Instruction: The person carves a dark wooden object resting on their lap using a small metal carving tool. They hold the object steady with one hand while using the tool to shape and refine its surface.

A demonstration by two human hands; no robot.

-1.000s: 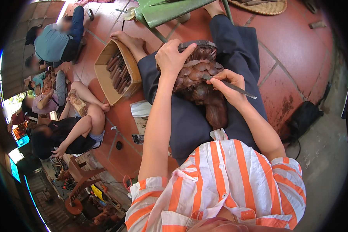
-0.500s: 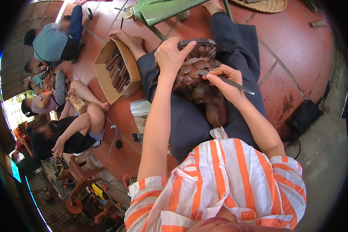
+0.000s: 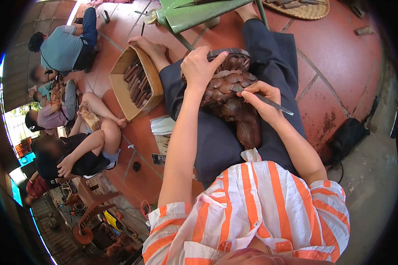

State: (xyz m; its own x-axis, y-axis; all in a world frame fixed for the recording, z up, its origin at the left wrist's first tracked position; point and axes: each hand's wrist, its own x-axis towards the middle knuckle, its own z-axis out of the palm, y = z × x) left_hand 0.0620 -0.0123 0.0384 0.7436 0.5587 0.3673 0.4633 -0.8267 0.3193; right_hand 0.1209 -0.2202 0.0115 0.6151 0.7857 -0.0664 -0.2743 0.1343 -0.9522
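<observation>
A dark brown wood carving [image 3: 227, 88], with rounded overlapping shapes and a thick stem-like lower part, rests on my lap between my thighs. My left hand [image 3: 200, 67] lies over its far left side, fingers wrapped round the upper edge and thumb pointing right. Between the fingers of my right hand [image 3: 266, 98] is a flat narrow metal blade [image 3: 282, 107], gripped like a pen. Its tip lies against the overlapping shapes, and the other end sticks out to the right past my hand. My left fingertips are partly hidden behind the carving.
Left of my knee stands a cardboard box [image 3: 119, 90] of wooden-handled tools. A green metal stool [image 3: 181, 17] is ahead, beside a woven tray [image 3: 318, 11] with more tools. A phone [image 3: 158, 159] lies on the tiled floor; a black bag [image 3: 347, 137] is at right. Several people sit at left.
The blade tip has shifted slightly right and toward me across the carving. My left hand keeps its hold. The whole view has moved a little, showing more of the stool top and tray.
</observation>
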